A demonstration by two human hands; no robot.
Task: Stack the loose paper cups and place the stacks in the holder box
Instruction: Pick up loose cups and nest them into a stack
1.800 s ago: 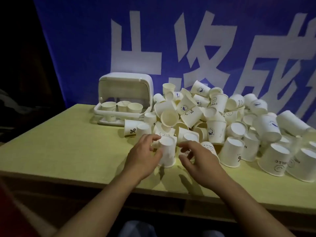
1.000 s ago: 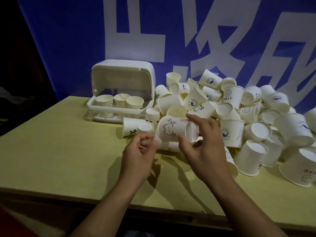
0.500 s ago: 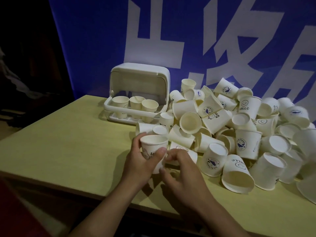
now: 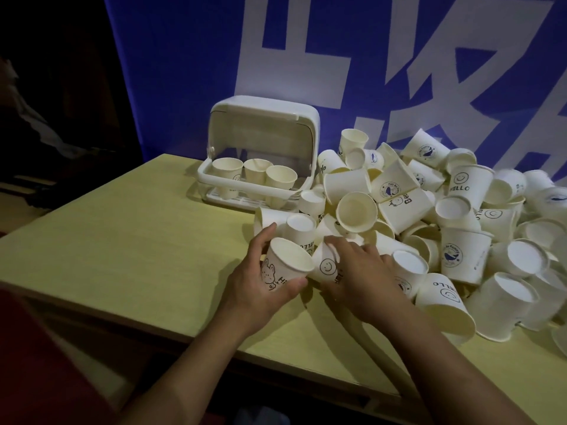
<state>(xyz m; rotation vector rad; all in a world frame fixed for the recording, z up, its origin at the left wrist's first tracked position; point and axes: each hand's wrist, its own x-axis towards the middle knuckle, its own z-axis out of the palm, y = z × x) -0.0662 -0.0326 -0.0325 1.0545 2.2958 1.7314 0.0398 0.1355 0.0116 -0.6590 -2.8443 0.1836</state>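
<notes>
My left hand (image 4: 260, 286) grips an upright white paper cup with a rabbit drawing (image 4: 285, 265), mouth up, just above the table. My right hand (image 4: 365, 277) curls its fingers over a smiley-face cup (image 4: 326, 266) lying against the held cup at the near edge of the pile. A big heap of loose paper cups (image 4: 429, 216) covers the right half of the table. The white holder box (image 4: 260, 161) stands at the back with its lid up and three cup stacks (image 4: 254, 176) inside.
The yellow-green table (image 4: 138, 240) spreads bare to the left of my hands, its front edge close to me. A blue banner with white characters (image 4: 306, 56) hangs right behind the box and the heap. Darkness lies left of the table.
My left hand now holds the rabbit cup tilted toward the right. My right hand has moved forward from under that cup onto the smiley-face cup at the pile's edge.
</notes>
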